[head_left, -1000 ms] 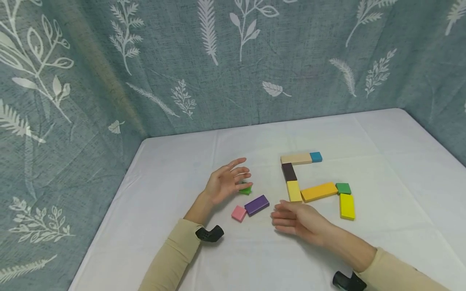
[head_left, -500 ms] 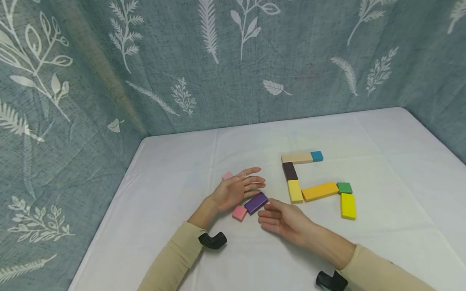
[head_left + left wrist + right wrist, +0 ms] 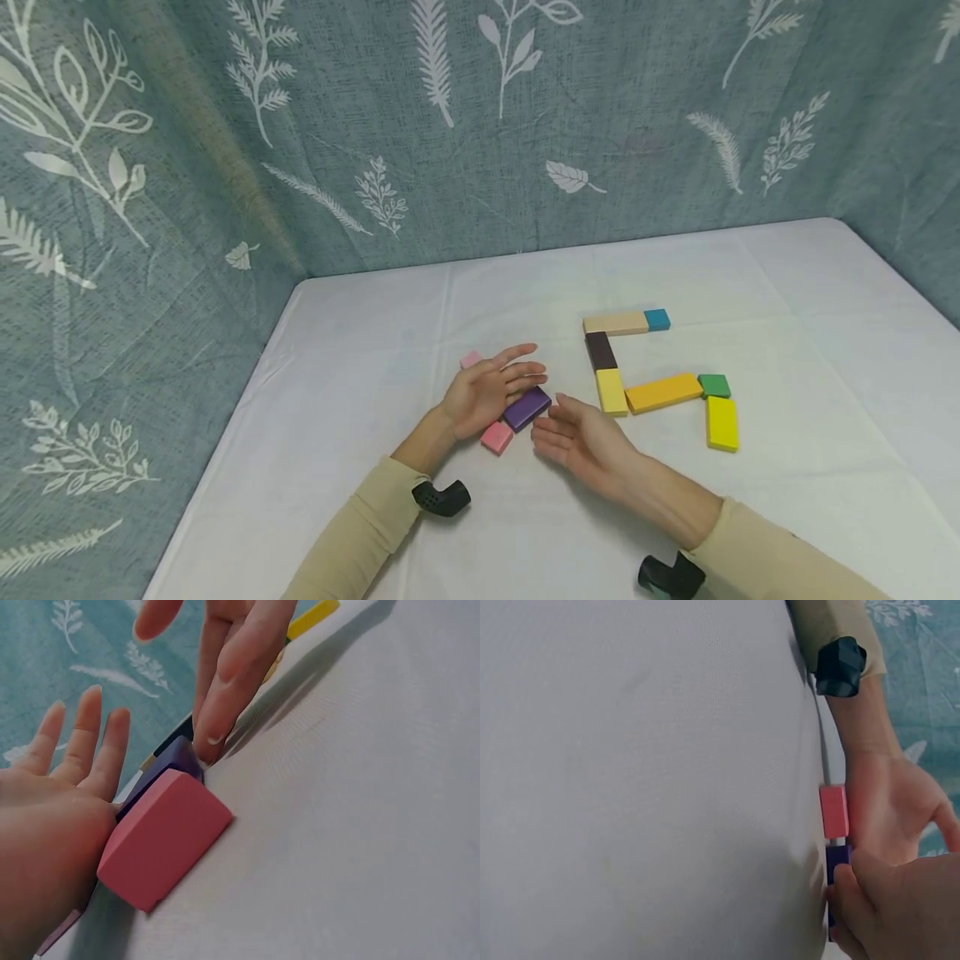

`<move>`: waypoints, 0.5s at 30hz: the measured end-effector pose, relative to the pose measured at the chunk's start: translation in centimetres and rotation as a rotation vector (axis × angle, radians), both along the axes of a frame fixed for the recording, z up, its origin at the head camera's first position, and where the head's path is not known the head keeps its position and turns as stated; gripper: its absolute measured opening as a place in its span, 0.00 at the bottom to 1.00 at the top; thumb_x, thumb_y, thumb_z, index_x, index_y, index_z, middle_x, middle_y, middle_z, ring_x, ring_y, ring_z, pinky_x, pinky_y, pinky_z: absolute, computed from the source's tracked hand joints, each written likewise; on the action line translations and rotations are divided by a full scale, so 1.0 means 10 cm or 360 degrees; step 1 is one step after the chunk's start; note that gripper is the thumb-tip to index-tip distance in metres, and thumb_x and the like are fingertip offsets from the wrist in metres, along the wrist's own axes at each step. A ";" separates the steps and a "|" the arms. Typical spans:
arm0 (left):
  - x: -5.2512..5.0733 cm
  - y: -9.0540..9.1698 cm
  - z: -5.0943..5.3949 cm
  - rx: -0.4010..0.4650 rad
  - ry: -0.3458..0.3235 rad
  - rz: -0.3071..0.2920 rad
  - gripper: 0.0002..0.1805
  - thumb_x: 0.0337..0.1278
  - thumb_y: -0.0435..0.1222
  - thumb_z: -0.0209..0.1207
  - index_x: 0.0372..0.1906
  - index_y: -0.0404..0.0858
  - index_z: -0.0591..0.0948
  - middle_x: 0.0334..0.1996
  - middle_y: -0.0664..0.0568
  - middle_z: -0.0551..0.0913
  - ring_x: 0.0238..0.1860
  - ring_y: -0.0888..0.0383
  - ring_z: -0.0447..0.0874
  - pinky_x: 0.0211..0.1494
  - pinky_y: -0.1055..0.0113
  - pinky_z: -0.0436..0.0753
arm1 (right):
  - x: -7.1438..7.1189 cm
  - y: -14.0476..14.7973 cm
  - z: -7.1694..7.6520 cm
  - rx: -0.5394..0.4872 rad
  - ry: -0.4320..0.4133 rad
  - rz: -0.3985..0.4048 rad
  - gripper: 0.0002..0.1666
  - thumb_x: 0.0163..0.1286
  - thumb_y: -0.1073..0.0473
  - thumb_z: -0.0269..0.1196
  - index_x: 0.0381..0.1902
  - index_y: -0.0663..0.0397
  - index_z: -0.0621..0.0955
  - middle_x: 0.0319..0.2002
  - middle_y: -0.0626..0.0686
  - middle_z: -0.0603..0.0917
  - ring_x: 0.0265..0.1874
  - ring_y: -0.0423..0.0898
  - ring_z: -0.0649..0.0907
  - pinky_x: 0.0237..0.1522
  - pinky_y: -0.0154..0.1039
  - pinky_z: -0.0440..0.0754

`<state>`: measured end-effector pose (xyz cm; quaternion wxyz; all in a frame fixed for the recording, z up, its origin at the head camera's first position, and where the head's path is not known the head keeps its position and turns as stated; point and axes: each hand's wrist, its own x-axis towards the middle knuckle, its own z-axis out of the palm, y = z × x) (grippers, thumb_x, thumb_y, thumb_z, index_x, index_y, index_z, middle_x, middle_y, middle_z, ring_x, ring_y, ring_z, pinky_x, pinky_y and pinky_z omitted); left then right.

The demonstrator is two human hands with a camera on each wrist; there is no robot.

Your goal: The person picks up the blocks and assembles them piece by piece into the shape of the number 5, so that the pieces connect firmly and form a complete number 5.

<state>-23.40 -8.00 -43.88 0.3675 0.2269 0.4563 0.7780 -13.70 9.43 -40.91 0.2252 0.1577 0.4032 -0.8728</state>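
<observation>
The left hand (image 3: 482, 397) and right hand (image 3: 589, 447) (both released, fingers loosely extended) flank the purple block (image 3: 528, 409).

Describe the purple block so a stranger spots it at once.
On the white tabletop, look between the left hand and right hand. There lies the oblong purple block, beside a smaller pink block; no other block in view is purple.
</observation>
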 end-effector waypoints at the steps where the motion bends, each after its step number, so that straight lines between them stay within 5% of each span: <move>1: 0.00 0.00 0.00 0.0012 -0.0009 0.0013 0.29 0.68 0.37 0.29 0.71 0.32 0.53 0.53 0.50 0.76 0.60 0.53 0.68 0.71 0.53 0.51 | 0.00 -0.01 0.00 -0.0017 0.0002 -0.0005 0.36 0.78 0.57 0.37 0.69 0.79 0.39 0.67 0.77 0.50 0.68 0.66 0.54 0.68 0.53 0.55; 15: -0.01 0.01 -0.04 0.0139 -0.0210 0.0189 0.26 0.71 0.37 0.25 0.68 0.32 0.57 0.45 0.49 0.79 0.54 0.53 0.74 0.66 0.61 0.61 | -0.08 -0.01 -0.07 -0.0118 0.0031 -0.0001 0.33 0.77 0.62 0.35 0.70 0.76 0.40 0.69 0.74 0.46 0.70 0.64 0.51 0.69 0.51 0.51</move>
